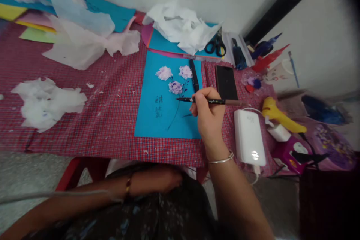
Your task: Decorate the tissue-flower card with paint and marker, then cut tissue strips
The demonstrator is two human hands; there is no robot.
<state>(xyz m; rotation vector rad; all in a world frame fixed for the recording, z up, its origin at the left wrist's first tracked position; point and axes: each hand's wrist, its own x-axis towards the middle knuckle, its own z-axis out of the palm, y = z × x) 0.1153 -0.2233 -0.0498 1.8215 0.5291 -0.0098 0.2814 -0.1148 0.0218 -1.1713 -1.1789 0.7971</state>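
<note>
The right hand (210, 114) reaches over the right edge of a blue sheet (149, 82), its fingers closed narrowly around a slim dark pen (216, 101). The pen's tip points left, just below the lowest of three pale purple flowers (175, 87); whether it touches the paper cannot be told. The sheet lies flat on the plaid tabletop (112, 120), its lower edge near the front edge, with a strip of cloth between. To its left, a broad stretch of cloth dotted with white scraps runs to a crumpled tissue (47, 103), leaving room to move. On the right it is tighter: a black phone (226, 82) lies near the sheet's edge, and a white power bank (249, 137) sits beside the wrist. A thick black pen (194, 75) rests along the sheet's upper right side, and scissors (216, 47) lie beyond its top edge. The left hand (170, 179) rests at the lap, below the tabletop's front edge; whether its fingers hold anything cannot be told.
</note>
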